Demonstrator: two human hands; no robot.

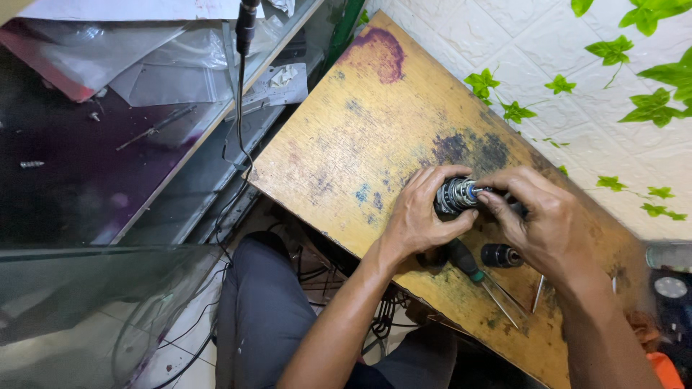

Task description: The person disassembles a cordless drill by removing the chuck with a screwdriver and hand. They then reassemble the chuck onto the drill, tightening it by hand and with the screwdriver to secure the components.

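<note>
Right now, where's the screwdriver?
In the head view, the screwdriver lies on the worn wooden table, just below the left hand and beside a small dark cylindrical part, near the table's front edge.

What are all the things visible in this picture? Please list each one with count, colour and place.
wooden board: one, yellow-brown with stains, centre
metal cylindrical part: one, silver and dark, held between both hands
screwdriver: one, black and green handle, on the board below the hands
small cylinder: one, black, beside the screwdriver
metal rod: one, silver, right of the screwdriver tip
cable: one, black, hanging at the board's left edge
plastic sheets: several, clear, top left
leaf vine: green, on the white wall
left hand: grips the part
right hand: fingertips on the part's end
</note>
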